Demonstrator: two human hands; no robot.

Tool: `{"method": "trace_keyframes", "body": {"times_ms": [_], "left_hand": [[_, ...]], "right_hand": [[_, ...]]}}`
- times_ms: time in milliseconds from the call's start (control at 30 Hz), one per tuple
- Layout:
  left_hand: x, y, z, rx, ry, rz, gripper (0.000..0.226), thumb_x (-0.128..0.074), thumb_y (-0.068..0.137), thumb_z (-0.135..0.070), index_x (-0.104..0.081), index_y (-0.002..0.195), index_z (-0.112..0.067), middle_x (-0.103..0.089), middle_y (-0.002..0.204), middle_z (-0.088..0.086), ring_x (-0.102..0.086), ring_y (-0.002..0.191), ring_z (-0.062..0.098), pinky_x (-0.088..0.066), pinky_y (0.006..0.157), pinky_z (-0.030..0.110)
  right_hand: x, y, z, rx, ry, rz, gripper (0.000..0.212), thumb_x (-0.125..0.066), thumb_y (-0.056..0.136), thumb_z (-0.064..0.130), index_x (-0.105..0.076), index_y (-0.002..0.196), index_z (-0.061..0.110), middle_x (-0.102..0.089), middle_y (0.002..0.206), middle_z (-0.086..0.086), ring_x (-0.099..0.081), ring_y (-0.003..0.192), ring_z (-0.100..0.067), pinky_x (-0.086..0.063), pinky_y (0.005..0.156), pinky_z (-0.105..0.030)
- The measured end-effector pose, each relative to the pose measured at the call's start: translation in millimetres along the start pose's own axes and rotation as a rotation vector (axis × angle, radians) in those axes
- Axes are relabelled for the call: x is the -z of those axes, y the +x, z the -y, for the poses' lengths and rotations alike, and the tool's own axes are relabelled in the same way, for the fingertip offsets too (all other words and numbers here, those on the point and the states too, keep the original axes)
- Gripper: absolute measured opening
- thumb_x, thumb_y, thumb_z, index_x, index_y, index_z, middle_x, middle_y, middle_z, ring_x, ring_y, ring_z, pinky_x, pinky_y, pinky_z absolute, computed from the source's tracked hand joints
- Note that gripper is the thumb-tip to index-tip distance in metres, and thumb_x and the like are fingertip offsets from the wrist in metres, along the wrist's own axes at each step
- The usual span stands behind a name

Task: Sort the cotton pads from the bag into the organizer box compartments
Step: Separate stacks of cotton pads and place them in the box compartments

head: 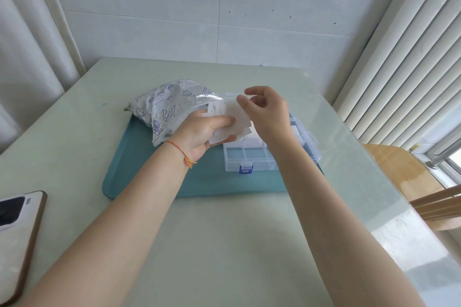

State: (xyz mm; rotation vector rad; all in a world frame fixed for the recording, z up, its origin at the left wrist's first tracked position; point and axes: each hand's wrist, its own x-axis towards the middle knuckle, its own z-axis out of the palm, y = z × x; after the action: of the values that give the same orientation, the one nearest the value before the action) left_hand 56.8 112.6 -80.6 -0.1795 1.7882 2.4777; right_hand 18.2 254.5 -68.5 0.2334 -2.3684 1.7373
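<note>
A printed clear plastic bag (169,107) lies on the left part of a teal tray (139,169). To its right stands a clear organizer box (252,159) with a blue latch and open compartments. My left hand (199,134) grips a stack of square white cotton pads (232,122) above the box's left side. My right hand (268,112) pinches the top pad at its upper right corner between thumb and fingers. White pads lie in the box's rear compartments, partly hidden by my hands.
The tray rests on a pale green table (224,244) set against a tiled wall. A phone (17,239) lies at the left front edge. A wooden chair (409,182) and window blinds (411,57) stand to the right.
</note>
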Motion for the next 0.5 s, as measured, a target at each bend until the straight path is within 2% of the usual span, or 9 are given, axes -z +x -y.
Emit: {"method": "trace_keyframes", "body": {"times_ms": [67,133,233,333,500], "left_hand": [[3,1,0,-0.004,0.006,-0.015,0.017,-0.063,0.089,0.003,-0.067,0.104,-0.005,-0.072,0.091,0.01,-0.072,0.075,0.021,-0.057,0.058,0.028],[5,2,-1,0.009,0.001,-0.019,0.014,-0.063,0.09,0.002,-0.067,0.101,-0.006,-0.072,0.093,0.012,-0.072,0.077,0.023,-0.057,0.059,0.029],[8,2,-2,0.022,0.016,-0.045,0.014,-0.063,0.09,0.0,-0.065,0.104,-0.003,-0.07,0.097,0.016,-0.072,0.073,0.026,-0.055,0.058,0.029],[10,3,-2,0.005,0.023,-0.092,0.014,-0.065,0.089,0.001,-0.063,0.102,-0.002,-0.068,0.095,0.016,-0.069,0.072,0.027,-0.052,0.051,0.025],[10,4,0,-0.035,0.052,-0.104,0.007,-0.069,0.086,-0.001,-0.067,0.092,-0.005,-0.068,0.085,0.011,-0.069,0.058,0.018,-0.05,0.046,0.022]], "right_hand": [[3,1,0,-0.087,-0.011,0.112,0.019,-0.071,0.088,0.028,-0.069,0.101,0.014,-0.07,0.089,0.0,-0.065,0.081,-0.014,-0.056,0.075,-0.029],[6,1,-1,-0.112,0.001,0.146,0.005,-0.07,0.088,0.019,-0.07,0.086,0.014,-0.069,0.081,0.001,-0.064,0.074,-0.014,-0.056,0.072,-0.029],[14,6,-3,-0.139,0.076,0.015,0.009,-0.069,0.089,0.014,-0.067,0.08,0.014,-0.066,0.074,0.001,-0.061,0.066,-0.013,-0.052,0.062,-0.023],[24,10,-3,-0.224,0.312,-0.047,0.012,-0.069,0.09,0.013,-0.067,0.078,0.014,-0.064,0.069,0.0,-0.058,0.061,-0.011,-0.05,0.062,-0.023],[32,12,0,-0.207,0.434,0.237,0.012,-0.068,0.091,0.013,-0.064,0.079,0.01,-0.058,0.075,-0.007,-0.054,0.064,-0.014,-0.048,0.061,-0.022]]}}
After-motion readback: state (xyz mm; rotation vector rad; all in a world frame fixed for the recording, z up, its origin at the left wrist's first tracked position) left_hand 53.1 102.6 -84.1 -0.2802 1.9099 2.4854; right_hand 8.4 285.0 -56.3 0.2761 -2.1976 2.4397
